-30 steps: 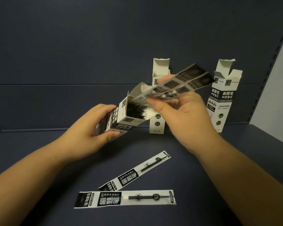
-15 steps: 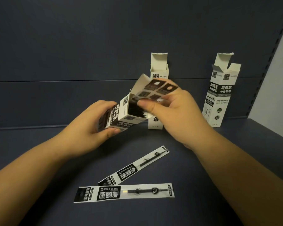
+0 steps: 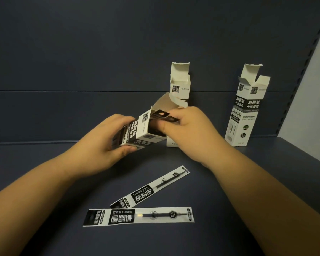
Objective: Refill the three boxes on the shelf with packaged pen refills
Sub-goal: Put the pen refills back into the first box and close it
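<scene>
Your left hand (image 3: 107, 143) grips the tilted refill box (image 3: 137, 131) from below and behind, fingers wrapped over its far side, thumb pressed along the near lower edge; the box is held above the shelf (image 3: 44, 182), open mouth angled up and to the right, flap raised. Your right hand (image 3: 190, 130) comes in from the right, wrist bent, fingers curled and pinching the black ends of the packaged refills (image 3: 164, 117), which stick out of the box mouth; the rest of them sits inside the box. Both forearms reach forward from the lower corners of the view. Behind the right hand, the middle box (image 3: 179, 85) stands upright against the back panel, top flap open, lower part hidden. The right box (image 3: 245, 115) stands upright, well apart to the right, flaps open. Two loose packaged refills lie flat on the shelf near you: the diagonal refill (image 3: 151, 187) and, just below it, the level refill (image 3: 139, 216), their left ends almost touching.
</scene>
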`<state>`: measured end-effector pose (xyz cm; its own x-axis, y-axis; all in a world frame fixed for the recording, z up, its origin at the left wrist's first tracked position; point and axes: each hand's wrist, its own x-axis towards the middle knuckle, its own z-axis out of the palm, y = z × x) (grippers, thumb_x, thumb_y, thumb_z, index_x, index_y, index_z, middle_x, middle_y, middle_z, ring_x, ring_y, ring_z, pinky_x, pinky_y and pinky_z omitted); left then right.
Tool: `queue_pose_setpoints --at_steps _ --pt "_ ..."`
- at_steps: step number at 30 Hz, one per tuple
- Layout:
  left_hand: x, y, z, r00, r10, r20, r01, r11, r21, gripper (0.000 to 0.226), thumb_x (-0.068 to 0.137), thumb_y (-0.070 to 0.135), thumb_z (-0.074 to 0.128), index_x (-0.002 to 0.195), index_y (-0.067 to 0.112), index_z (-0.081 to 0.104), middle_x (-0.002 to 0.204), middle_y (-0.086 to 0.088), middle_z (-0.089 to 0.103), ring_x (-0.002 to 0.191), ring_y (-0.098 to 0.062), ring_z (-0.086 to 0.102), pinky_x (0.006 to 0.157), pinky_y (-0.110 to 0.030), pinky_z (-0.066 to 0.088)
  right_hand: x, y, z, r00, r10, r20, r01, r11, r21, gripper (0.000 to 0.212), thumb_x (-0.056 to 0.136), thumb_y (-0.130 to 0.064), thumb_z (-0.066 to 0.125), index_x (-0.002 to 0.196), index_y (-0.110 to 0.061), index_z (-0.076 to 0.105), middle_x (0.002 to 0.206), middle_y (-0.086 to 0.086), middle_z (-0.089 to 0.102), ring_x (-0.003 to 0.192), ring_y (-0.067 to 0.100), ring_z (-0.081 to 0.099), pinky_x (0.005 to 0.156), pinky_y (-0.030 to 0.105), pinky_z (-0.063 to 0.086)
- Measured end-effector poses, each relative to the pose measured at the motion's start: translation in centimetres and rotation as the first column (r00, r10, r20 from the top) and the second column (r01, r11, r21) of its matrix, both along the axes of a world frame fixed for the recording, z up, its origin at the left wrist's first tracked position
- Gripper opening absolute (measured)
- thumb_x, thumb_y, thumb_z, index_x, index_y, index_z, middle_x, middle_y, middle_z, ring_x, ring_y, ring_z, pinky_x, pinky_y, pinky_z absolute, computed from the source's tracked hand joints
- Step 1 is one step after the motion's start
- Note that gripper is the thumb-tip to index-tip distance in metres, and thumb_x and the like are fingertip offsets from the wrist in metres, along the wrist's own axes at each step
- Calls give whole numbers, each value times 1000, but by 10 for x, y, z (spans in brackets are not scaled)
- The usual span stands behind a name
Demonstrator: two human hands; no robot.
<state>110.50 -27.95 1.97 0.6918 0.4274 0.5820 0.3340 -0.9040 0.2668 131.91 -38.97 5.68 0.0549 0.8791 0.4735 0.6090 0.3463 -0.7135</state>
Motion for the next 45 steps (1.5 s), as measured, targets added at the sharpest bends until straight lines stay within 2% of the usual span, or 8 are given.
queue_pose_setpoints --at_steps 8,13,20,25,29,35,41,45 --pt "-3 1 0 1000 17 -1 -17 1000 -12 56 83 48 67 133 43 42 120 29 49 112 3 51 89 -8 41 4 -12 8 1000 12 23 -14 996 89 19 96 -29 67 111 -35 78 89 -26 69 95 -2 64 79 10 50" --pt "1 -2 1 1000 2 -11 -1 999 35 55 85 32 76 132 32 48 118 25 50 109 7 49 88 -2 35 -6 -3 5 954 -75 290 86 996 -24 26 101 -34 57 120 -41 73 105 -7 75 98 10 65 82 26 54" --pt "0 -4 1 1000 21 -7 -21 1000 7 55 83 36 72 133 29 49 118 24 50 109 7 49 87 -2 34 -2 -11 7 986 -60 158 58 998 21 20 97 -37 63 112 -42 77 103 -14 77 98 2 68 90 32 56" --pt "1 -5 2 999 22 -26 -21 1000 19 54 84 33 75 133 26 51 118 23 50 110 7 48 87 -2 35 -11 -3 7 922 -106 373 134 990 -51 27 103 -34 54 119 -42 73 110 -6 76 100 13 66 82 27 54" --pt "1 -4 2 999 39 -19 -39 999 -3 55 85 31 76 134 24 52 119 22 50 109 9 48 87 -2 35 -6 -8 6 968 -97 232 95 995 17 20 96 -39 65 111 -42 77 101 -10 77 97 7 67 84 28 55" --pt "-2 -2 2 998 64 16 -63 996 -71 64 77 57 60 135 35 46 119 20 52 114 3 51 94 -15 44 -3 -9 2 997 -69 -22 71 985 157 10 91 -41 70 95 -34 77 93 -18 73 93 -5 63 75 8 45" --pt "-8 -1 1 992 89 85 -74 983 -169 58 77 54 66 128 56 39 128 17 54 122 -6 55 101 -38 51 0 -5 -5 976 -125 -180 156 973 170 19 101 -27 52 96 -10 58 88 14 64 84 34 64 75 56 54" --pt "-8 0 2 989 118 94 -96 973 -210 60 84 30 72 132 44 39 132 14 54 124 -4 53 105 -37 49 7 0 -8 976 -216 13 216 969 -116 10 93 -29 53 93 -21 60 86 11 67 81 31 66 78 53 57"
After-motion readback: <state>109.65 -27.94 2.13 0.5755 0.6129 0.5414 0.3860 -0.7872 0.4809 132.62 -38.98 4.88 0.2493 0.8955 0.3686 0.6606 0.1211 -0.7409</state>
